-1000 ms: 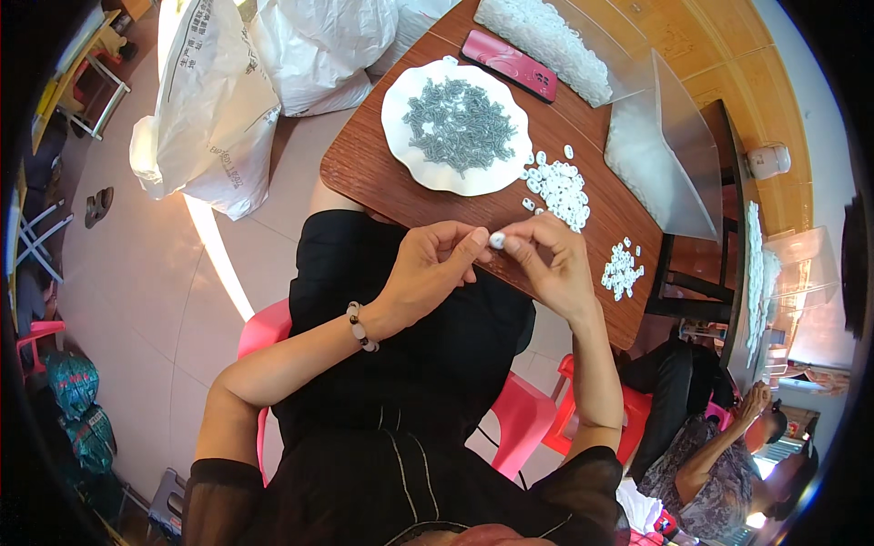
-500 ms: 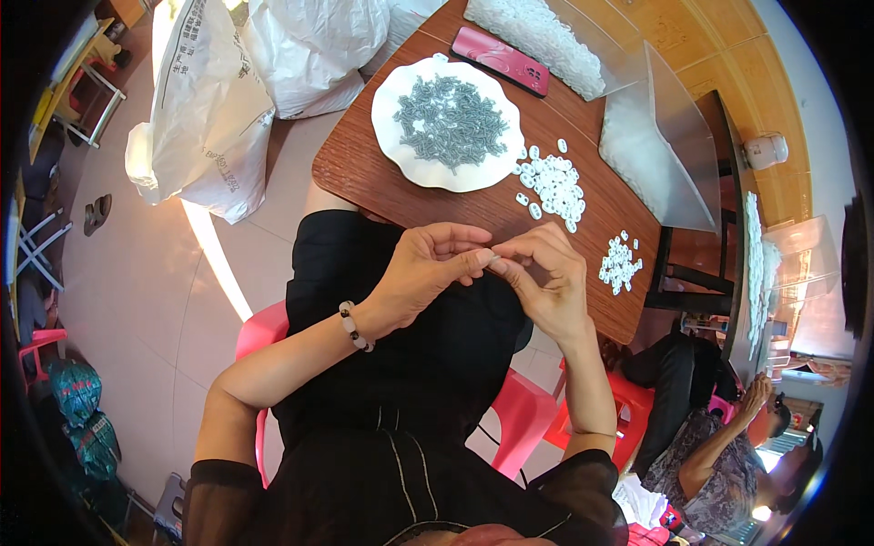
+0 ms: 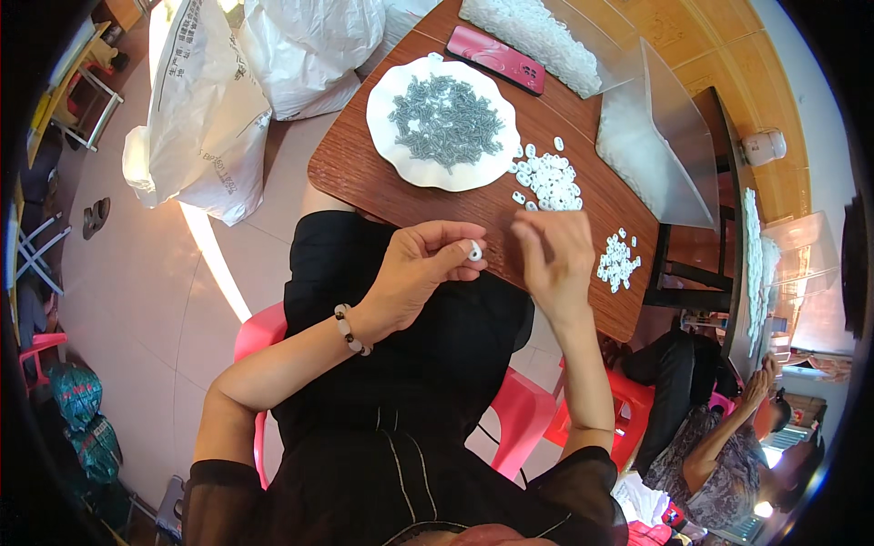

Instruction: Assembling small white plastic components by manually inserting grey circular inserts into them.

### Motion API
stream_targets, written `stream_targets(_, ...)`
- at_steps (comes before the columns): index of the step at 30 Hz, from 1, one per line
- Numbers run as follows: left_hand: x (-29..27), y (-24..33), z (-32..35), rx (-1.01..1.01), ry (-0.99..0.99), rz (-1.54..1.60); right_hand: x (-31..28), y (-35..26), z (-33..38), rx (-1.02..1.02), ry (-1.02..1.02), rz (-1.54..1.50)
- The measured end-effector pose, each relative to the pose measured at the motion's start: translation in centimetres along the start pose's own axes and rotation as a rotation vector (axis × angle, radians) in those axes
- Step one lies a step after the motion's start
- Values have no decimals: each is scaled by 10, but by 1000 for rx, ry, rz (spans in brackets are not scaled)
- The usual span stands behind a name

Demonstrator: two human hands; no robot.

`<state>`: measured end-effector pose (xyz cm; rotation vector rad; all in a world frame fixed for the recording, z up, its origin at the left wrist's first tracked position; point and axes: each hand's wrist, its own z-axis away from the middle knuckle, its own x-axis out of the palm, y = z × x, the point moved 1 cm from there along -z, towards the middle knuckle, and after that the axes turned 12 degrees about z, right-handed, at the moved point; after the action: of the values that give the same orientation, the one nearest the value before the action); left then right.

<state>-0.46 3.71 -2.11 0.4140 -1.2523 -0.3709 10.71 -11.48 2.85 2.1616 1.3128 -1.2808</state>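
Smooth white rounded piece (image 3: 476, 248), pinched between left fingers (image 3: 452, 258), right fingers (image 3: 535, 225) blurred, apart or together unclear

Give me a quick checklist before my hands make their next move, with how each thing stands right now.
1. White piece held in left hand: ok, pinched at the fingertips.
2. Right hand empty: cannot tell, it is blurred.
3. Plate resting on table, grey pieces on it: ok.
4. Large white pile apart from small white pile: ok.
5. Phone off both piles: ok, it lies beyond them.
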Motion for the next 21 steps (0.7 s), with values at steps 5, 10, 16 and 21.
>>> stream_targets(5,-6,0,-3,-18,6,-60,18,31,-5,80,-127,242)
stream_targets(10,-8,2,-4,-19,11,-46,29,34,-11,27,-172,311)
stream_targets(16,-5,5,-5,-8,48,-51,38,39,-16,1,-158,301)
stream_targets(21,-4,8,-5,17,28,-74,37,46,-17,63,-76,168)
